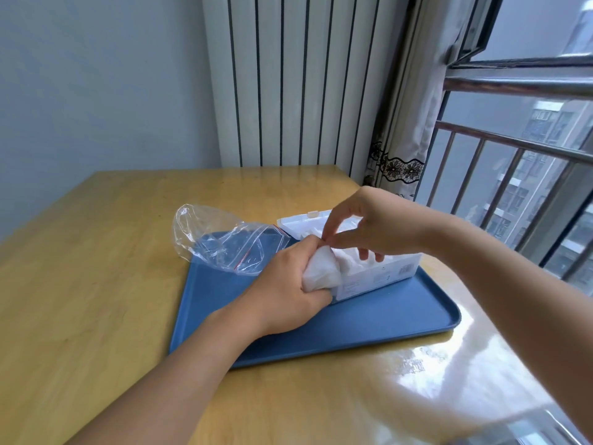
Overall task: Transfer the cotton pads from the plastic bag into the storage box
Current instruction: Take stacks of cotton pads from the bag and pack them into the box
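left hand (pixel 285 290): fingers curled tight round wad of cotton pads (pixel 321 273), at storage box (pixel 378 277) near end | right hand (pixel 375 226): fingertips pinched above wad, contents unclear | plastic bag (pixel 221 242) lies slack on blue tray (pixel 369 319)

A wooden table by a window, with a blue tray on it

The light wooden table (pixel 96 284) carries a blue tray (pixel 369 319) with a raised rim, set toward its right half — the glossy tabletop near the window reflects bright daylight. Behind the table a white ribbed radiator (pixel 288 81) stands against the pale wall (pixel 96 75). To its right hangs a light curtain (pixel 407 123) with a dark lace band, and beyond it a metal window railing (pixel 513 162) — blurred apartment buildings (pixel 545 123) outside.
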A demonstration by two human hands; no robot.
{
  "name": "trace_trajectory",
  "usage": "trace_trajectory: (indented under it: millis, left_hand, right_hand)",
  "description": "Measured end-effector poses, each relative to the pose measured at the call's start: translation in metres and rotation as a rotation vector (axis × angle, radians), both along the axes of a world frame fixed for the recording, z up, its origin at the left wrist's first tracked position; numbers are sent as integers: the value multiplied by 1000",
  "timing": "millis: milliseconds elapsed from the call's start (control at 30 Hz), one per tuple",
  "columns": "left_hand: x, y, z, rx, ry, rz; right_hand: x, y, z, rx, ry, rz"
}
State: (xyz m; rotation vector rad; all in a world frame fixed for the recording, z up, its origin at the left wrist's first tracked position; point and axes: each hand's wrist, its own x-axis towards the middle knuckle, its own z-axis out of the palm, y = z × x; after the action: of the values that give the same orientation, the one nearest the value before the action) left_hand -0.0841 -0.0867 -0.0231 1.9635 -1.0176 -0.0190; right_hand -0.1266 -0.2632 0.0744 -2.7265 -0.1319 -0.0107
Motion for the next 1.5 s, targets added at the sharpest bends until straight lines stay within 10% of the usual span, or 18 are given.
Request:
trace_trajectory:
  millis: [667, 1067, 1300, 1500]
  left_hand:
    - [4, 3, -2, -36, -1, 36]
    - [1, 2, 1, -19, 52, -10]
    - [-1, 3, 5, -117, 314, -39]
    - [0, 10, 24, -524, 740, -143]
  right_hand:
    - [1, -18, -12, -54, 125, 131]
    - [3, 23, -2, -1010, 523, 166]
    - [3, 3, 3, -306, 745, 149]
    - [-7, -18, 24, 175, 160, 212]
